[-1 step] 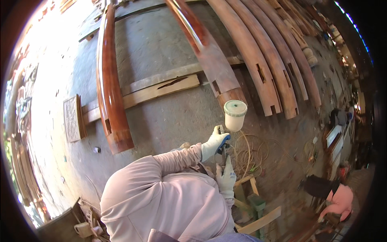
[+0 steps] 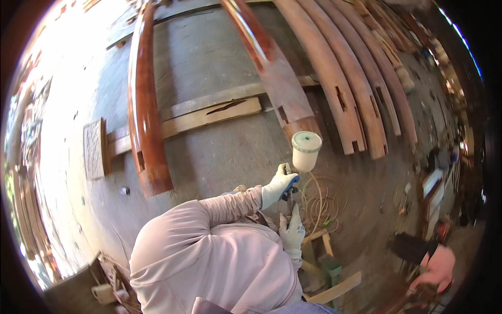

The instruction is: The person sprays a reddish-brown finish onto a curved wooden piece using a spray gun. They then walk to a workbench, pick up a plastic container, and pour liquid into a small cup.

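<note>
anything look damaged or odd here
Yes: the pale plank, left of the white cup, has a long, dark, ragged gap in its face. It looks like damage, unlike the clean-cut slot in the glossy post.

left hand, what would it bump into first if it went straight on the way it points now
Probably the white spray-gun cup, up and right of the left hand in the picture; depth is unclear, so it might pass beneath.

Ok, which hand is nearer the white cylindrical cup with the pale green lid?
Left: the white-gloved left hand is just below and left of the cup in the picture; the white-gloved right hand sits lower, farther from it.
</note>
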{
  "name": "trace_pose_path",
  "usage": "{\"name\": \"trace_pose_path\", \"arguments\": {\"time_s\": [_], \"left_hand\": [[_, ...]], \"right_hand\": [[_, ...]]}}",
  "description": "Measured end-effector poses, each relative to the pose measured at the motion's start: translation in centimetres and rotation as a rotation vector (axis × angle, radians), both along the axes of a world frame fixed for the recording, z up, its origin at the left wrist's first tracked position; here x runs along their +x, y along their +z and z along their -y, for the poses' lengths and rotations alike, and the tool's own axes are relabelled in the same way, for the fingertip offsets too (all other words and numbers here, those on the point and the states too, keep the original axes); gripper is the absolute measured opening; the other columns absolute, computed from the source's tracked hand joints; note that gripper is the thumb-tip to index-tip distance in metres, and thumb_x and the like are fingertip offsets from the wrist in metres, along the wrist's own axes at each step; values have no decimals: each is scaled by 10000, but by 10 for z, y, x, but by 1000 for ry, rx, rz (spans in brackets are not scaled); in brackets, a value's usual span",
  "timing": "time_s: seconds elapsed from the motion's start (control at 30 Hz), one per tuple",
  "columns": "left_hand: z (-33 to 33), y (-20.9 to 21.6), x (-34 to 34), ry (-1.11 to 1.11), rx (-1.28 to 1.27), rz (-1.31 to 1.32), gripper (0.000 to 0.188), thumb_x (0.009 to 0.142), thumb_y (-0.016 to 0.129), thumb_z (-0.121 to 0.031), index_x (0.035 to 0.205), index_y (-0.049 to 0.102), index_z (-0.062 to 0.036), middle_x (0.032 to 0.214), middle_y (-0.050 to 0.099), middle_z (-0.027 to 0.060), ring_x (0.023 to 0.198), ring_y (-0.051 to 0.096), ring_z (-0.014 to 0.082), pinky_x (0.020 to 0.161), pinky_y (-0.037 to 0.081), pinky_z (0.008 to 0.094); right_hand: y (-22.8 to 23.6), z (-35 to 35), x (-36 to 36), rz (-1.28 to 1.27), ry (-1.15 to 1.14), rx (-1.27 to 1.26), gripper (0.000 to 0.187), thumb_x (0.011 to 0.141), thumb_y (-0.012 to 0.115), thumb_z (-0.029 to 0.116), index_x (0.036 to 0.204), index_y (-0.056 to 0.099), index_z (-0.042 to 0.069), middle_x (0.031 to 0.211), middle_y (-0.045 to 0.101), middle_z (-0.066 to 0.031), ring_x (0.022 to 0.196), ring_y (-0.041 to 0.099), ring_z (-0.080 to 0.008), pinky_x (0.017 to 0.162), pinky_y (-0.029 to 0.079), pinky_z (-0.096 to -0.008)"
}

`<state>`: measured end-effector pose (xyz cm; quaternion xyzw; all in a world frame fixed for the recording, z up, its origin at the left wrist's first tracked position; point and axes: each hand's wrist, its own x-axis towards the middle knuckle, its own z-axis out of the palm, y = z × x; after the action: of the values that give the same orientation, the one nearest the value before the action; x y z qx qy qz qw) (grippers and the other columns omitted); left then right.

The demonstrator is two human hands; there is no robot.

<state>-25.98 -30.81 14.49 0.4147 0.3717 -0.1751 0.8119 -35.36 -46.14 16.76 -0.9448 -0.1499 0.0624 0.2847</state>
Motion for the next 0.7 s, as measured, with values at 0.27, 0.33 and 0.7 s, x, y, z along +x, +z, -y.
{"name": "trace_pose_path", "arguments": {"time_s": [0.27,0.33,0.7], "left_hand": [[-13,-8,4,35,115,52,613,771,684,-211,1303,388,-138,916,557,85,704,604,174,531,561,332],[-25,-5,3,31,158,46,620,761,687,-255,1299,396,-151,881,563,81,690,614,172,508,543,327],[-25,-19,-10,168,227,-18,756,737,715,-368,1367,372,-130,953,620,101,804,626,204,645,529,350]], "right_hand": [[-44,10,-11,117,36,156,546,878,646,215,1332,451,-17,1184,622,-196,946,672,-316,771,534,-374],[-53,10,-8,128,48,198,529,877,654,204,1318,461,-17,1163,630,-194,932,677,-314,765,536,-367],[-33,8,2,160,130,155,461,864,675,178,1258,530,-11,1028,674,-191,866,686,-303,726,535,-359]]}}
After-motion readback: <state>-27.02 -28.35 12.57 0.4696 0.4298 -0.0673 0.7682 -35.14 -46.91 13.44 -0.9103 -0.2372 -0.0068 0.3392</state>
